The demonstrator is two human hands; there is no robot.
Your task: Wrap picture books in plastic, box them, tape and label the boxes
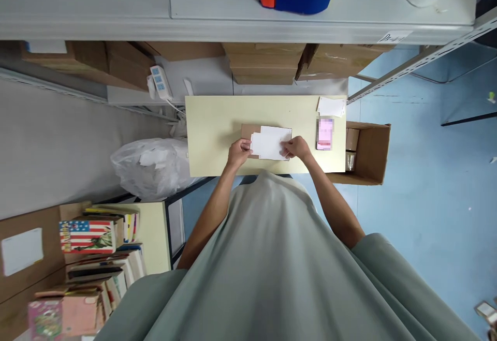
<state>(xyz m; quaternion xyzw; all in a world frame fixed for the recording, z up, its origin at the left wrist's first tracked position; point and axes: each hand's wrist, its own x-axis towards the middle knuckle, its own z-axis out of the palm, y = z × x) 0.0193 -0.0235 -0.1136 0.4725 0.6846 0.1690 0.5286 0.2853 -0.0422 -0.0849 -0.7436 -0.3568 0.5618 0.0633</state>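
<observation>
Both my hands hold a white paper label (pixel 267 146) by its two ends, above the cream table. My left hand (pixel 239 153) pinches the left edge between thumb and fingers. At the right edge, my right hand (pixel 295 148) grips in the same way, fingers closed. Below the label lies a brown cardboard box (pixel 250 131), mostly covered. Another white sheet (pixel 285 131) shows behind the label, over the box; whether the two are joined I cannot tell.
A phone (pixel 324 134) and some white papers (pixel 331 107) lie at the table's (pixel 213 118) right end. An open carton (pixel 370 154) stands beyond it. To the left are a plastic bag (pixel 155 167), a power strip (pixel 161 82) and books (pixel 87 236). A shelf (pixel 217 28) overhangs the far side.
</observation>
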